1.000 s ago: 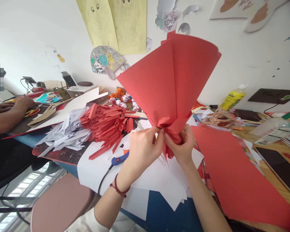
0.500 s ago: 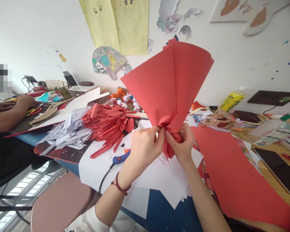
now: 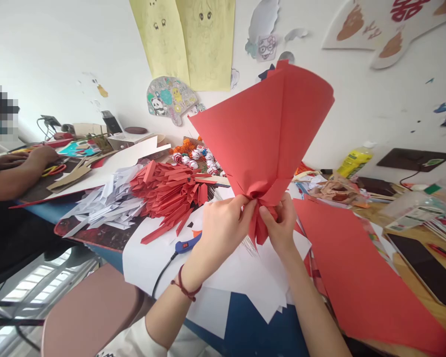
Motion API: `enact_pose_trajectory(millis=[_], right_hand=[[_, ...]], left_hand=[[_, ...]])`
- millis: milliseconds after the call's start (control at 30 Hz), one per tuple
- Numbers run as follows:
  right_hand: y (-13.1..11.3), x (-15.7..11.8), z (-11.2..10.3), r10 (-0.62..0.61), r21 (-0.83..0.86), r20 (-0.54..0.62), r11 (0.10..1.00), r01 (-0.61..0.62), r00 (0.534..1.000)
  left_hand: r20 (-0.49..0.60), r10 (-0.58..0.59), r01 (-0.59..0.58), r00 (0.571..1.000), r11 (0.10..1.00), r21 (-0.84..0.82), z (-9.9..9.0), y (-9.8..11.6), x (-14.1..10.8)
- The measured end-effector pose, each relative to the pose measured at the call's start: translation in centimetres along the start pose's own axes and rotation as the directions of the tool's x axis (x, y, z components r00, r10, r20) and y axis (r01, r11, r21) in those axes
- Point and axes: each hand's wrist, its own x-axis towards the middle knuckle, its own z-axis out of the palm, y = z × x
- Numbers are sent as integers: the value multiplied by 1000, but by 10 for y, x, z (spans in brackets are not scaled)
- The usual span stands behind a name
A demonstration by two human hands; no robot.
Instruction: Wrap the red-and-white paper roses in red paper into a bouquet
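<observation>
head view: matte red paper cone (image 3: 265, 129), wide and smooth at its mouth, crumpled at its neck, stands above white sheets (image 3: 245, 270) on the counter (image 3: 252, 322). fingers of the left hand (image 3: 225, 223) pinch the gathered neck; fingers of the right hand (image 3: 281, 220) grip its creased folds. beside them lie folded red strips (image 3: 167, 191), a blue-handled tool (image 3: 188, 244) and a flat red sheet (image 3: 367, 272).

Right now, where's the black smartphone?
In the head view, far right: the black smartphone lies on the wooden tabletop, just right of the large flat red paper sheet.
</observation>
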Motion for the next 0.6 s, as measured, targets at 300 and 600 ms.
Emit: enact_pose_trajectory(millis=[300, 600], right_hand=[[-3, -1, 0, 54, 35, 32, 998, -55, 998], [-5, 1, 3, 163, 128, 6, 978, -163, 987]], left_hand=[[-16, 79, -77, 997, 993, 90, 3, -4, -5], [122, -11, 46, 993, 956, -291, -4, -4, -6]])
